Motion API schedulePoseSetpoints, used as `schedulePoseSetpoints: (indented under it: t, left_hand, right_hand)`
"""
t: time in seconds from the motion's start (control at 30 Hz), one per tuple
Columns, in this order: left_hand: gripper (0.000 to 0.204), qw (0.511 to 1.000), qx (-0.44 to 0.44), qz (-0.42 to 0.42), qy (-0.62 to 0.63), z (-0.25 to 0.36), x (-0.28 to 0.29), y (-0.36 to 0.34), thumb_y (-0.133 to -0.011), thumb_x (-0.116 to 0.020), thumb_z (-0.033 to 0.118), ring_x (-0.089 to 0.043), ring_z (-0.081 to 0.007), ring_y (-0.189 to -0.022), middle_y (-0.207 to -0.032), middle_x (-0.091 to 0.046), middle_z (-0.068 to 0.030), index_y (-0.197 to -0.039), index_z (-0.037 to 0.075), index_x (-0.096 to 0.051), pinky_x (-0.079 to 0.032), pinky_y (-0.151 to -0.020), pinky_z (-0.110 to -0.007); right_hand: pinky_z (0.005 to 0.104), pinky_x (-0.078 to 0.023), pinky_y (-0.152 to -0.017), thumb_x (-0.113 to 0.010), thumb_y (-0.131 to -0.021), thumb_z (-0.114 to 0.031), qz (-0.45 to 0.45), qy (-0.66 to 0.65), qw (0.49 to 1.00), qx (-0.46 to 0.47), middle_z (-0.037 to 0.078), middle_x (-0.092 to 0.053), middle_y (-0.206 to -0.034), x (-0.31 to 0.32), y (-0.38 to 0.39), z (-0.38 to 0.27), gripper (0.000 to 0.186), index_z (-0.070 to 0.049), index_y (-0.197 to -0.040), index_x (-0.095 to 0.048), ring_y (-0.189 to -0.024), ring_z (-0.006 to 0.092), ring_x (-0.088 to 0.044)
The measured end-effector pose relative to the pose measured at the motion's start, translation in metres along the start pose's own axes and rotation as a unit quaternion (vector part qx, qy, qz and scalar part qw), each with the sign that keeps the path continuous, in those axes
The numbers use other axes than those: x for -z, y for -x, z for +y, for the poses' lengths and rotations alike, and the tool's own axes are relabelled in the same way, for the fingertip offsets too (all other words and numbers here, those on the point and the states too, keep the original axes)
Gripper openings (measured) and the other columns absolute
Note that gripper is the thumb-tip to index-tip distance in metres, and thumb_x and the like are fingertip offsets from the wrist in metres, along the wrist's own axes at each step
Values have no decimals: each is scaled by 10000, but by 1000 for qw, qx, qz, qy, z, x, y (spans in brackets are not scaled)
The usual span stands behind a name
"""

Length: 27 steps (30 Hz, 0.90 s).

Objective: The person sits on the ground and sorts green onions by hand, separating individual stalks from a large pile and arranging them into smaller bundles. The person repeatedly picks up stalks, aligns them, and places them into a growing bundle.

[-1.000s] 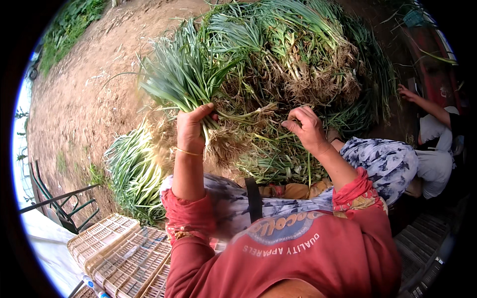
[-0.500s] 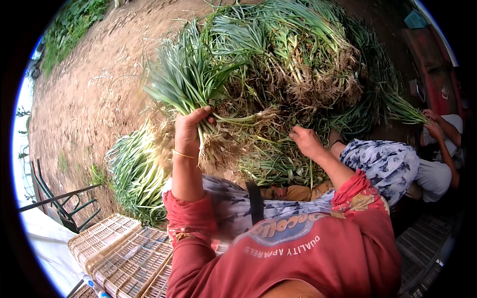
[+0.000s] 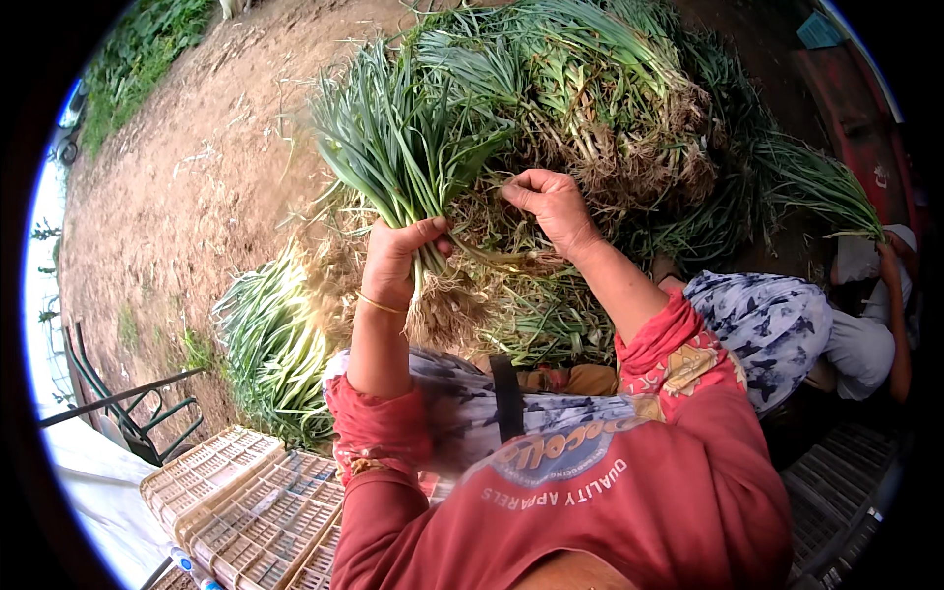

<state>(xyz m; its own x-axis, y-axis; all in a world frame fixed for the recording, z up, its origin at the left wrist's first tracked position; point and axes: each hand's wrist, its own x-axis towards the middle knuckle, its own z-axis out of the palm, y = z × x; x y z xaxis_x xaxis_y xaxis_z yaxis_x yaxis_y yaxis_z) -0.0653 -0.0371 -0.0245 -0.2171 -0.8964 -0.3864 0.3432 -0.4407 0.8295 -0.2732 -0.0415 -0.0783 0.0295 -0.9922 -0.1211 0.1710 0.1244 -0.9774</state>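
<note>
A bunch of green onions stands upright in my left hand, whose fingers wrap round the pale stems. Its green leaves fan out above the fist, and the tangled roots hang below. One stalk sticks out sideways from the bunch toward the right, its root end under my right wrist. My right hand is raised to the right of the leaves, thumb and fingertips pinched together. Whatever is between those fingertips, if anything, is too small to make out.
A big heap of rooted green onions lies ahead. A paler pile rests on the ground at my left. Plastic crates stand at lower left, near a metal frame. At far right, a co-worker's hand holds more stalks.
My right hand has moved left and up, closer to the bunch. My left hand and the bunch have shifted slightly right. The co-worker's stalks have moved too.
</note>
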Motion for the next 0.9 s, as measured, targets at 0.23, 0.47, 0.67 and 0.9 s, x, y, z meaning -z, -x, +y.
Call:
schedulePoseSetpoints:
  t: [0.23,0.47,0.67,0.9]
  left_hand:
    - [198,1000,9,12,-20,-1,2,0,-729,-648,27,-561,-136,-533,-718,-584,-65,-897,-12,-550,-501,-491,-259]
    - [278,1000,-14,8,21,0,-13,-3,-710,-628,-33,-599,-173,-576,-788,-617,-114,-973,-33,-537,-516,-514,-273]
    - [304,999,38,2,30,-20,-18,-1,-726,-695,44,-608,-177,-679,-839,-612,-89,-989,-10,-552,-512,-558,-274]
    - [177,994,70,58,61,-19,19,11,-768,-615,49,-595,-155,-651,-743,-606,-74,-915,-34,-561,-511,-607,-269]
  right_hand:
    - [339,-435,-883,-539,-859,-219,-14,398,895,198,167,-561,-1122,22,29,-6,374,12,-1151,-517,-1039,283,-537]
    - [280,-453,-506,-503,-906,-255,-92,51,988,-112,22,-526,-705,-5,58,13,242,-15,-928,-486,-511,126,-503]
    - [325,-487,-581,-439,-928,-203,-132,188,973,11,82,-586,-780,-22,54,25,208,0,-912,-482,-554,206,-556]
    - [447,-463,-565,-511,-863,-172,-175,360,910,111,233,-568,-679,-55,79,-24,188,2,-859,-439,-669,393,-580]
